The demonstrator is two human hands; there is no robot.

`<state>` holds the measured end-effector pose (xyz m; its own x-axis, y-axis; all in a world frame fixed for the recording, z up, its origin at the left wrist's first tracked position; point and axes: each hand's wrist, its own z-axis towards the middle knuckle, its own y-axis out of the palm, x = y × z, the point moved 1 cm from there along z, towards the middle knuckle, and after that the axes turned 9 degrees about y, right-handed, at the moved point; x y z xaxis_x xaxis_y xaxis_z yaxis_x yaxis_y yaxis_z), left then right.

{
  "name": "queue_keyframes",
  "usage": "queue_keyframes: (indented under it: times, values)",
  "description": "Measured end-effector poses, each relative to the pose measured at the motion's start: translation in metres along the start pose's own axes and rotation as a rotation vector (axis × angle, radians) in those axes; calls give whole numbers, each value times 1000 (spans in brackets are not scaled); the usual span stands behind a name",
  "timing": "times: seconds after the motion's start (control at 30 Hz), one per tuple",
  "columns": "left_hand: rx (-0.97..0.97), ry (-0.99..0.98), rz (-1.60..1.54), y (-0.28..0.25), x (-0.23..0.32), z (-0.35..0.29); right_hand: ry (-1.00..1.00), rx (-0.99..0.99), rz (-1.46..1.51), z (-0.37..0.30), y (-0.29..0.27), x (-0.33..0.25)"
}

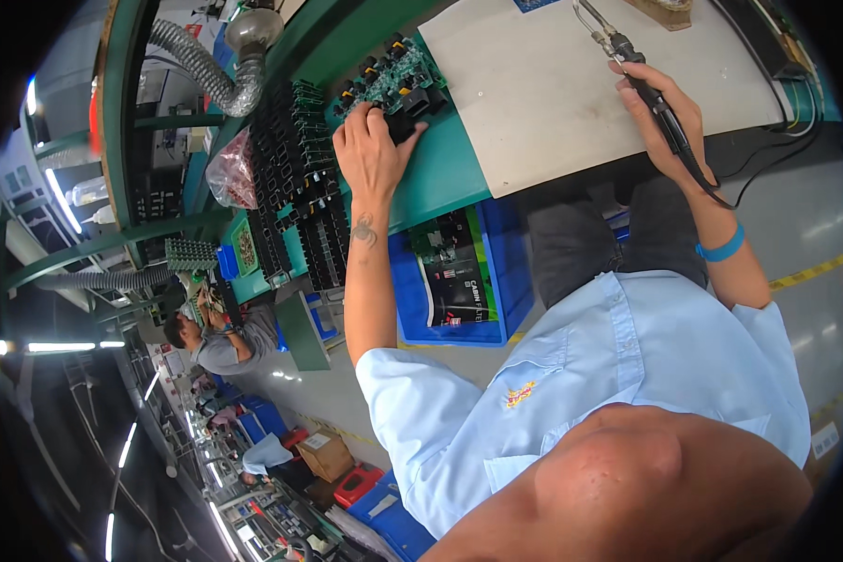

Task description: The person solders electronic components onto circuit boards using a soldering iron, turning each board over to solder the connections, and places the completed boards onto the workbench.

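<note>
I see a cluster of green circuit boards (403,73) crowded with black and yellow parts, lying on the green bench (454,173) left of the pale mat (534,103). The left hand (373,155), fingers bent and thumb apart, covers their near edge; I can't tell whether it grips anything. The right hand (674,108) is closed around 1 slim, black-handled tool (667,124) above the mat; its metal tip runs up to my view's top edge, too fine to make out.

Head-worn fisheye view; near, downward
</note>
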<state>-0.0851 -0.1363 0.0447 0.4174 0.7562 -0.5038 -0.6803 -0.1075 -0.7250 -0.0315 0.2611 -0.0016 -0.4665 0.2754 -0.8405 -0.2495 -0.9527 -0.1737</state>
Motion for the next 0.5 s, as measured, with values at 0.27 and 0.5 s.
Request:
queue_keyframes:
  times: [0.27,0.5]
  values:
    - [50,-82,-85,-2,-21,-9,-13,-37,4,1,3,0]
    - [264,-767,-651,-79,6,44,77,20,241,9,4,-4]
